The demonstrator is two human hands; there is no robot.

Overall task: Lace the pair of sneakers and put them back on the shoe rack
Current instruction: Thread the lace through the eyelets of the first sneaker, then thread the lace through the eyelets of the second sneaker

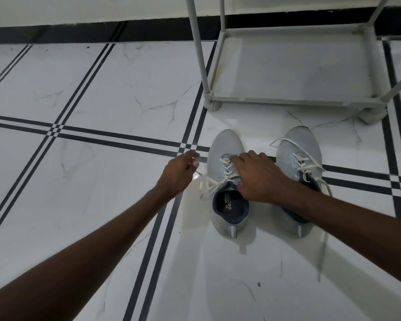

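Two light grey sneakers with white laces stand side by side on the floor, toes pointing away from me. My right hand point(257, 176) lies on the laces and tongue of the left sneaker point(227, 144), fingers pressed on the crossings. My left hand point(178, 171) hovers just left of that shoe with fingers curled; the loose lace ends point(207, 185) trail beside it, and I cannot tell whether it pinches one. The right sneaker point(298, 144) is laced, with loose ends spread out, and my right forearm covers its heel side.
A grey metal shoe rack point(294, 99) stands just beyond the shoes, its bottom shelf bare, with posts rising at its corners. The floor is white marble tile with black stripes. A black skirting runs along the wall behind.
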